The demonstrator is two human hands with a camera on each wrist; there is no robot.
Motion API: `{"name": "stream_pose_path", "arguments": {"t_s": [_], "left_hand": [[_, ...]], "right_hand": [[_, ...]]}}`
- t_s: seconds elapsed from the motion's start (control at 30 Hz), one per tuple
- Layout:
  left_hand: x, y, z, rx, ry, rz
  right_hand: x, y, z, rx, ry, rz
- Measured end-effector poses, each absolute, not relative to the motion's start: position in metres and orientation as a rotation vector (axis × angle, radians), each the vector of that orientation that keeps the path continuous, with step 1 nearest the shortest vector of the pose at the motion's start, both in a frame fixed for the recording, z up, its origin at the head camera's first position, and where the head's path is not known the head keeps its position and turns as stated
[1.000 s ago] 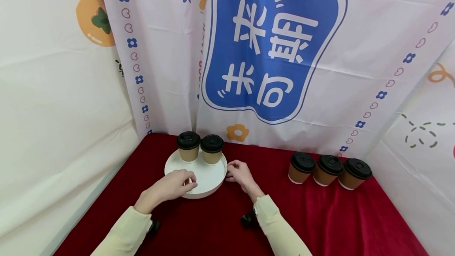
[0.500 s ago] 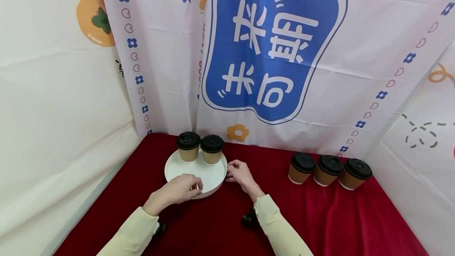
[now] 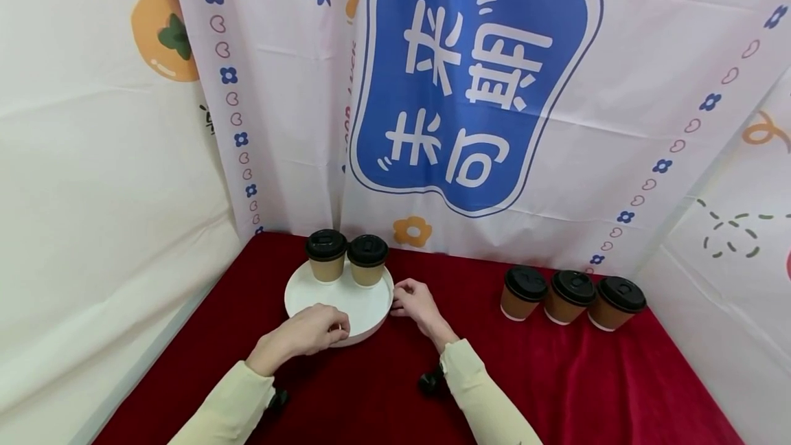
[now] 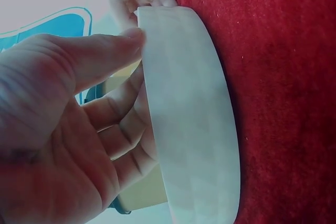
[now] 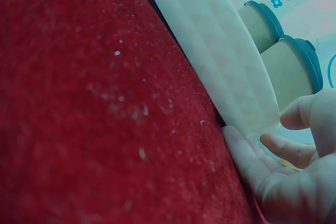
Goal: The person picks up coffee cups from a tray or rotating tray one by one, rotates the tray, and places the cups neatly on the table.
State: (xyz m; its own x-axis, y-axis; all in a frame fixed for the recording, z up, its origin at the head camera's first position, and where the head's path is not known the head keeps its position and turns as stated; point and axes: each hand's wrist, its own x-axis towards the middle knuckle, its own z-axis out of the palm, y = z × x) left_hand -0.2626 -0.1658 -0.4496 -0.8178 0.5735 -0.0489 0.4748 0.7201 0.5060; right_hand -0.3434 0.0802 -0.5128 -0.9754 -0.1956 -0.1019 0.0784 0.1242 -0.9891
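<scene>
A round white tray (image 3: 371, 314) lies on the red cloth, with two black-lidded paper cups, the left cup (image 3: 326, 268) and the right cup (image 3: 367, 275), upright at its back. My left hand (image 3: 309, 330) is at the tray's front edge. In the left wrist view its thumb meets the rim, while the curled fingers (image 4: 126, 124) reach behind the wall; whether they grip it is hidden. At the right edge, my right hand (image 3: 417, 304) holds the tray: in the right wrist view the thumb (image 5: 299, 113) is at the rim and a fingertip at the wall's foot.
Three brown paper cups with black lids, the left one (image 3: 522, 294), the middle one (image 3: 568, 297) and the right one (image 3: 615, 304), stand in a row at the back right. Behind the table hangs a printed white curtain (image 3: 296, 122). The red cloth (image 3: 494, 362) covers the table.
My left hand has come from above the tray back to its front edge, slightly to the right. The right hand, tray and cups look unmoved.
</scene>
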Motion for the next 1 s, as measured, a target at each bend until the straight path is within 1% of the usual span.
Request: {"name": "stream_pose_path", "arguments": {"t_s": [1.0], "left_hand": [[-0.266, -0.195, -0.442, 0.836, 2.693, 0.666]], "right_hand": [[-0.34, 0.079, -0.51, -0.11, 2.211, -1.927]]}}
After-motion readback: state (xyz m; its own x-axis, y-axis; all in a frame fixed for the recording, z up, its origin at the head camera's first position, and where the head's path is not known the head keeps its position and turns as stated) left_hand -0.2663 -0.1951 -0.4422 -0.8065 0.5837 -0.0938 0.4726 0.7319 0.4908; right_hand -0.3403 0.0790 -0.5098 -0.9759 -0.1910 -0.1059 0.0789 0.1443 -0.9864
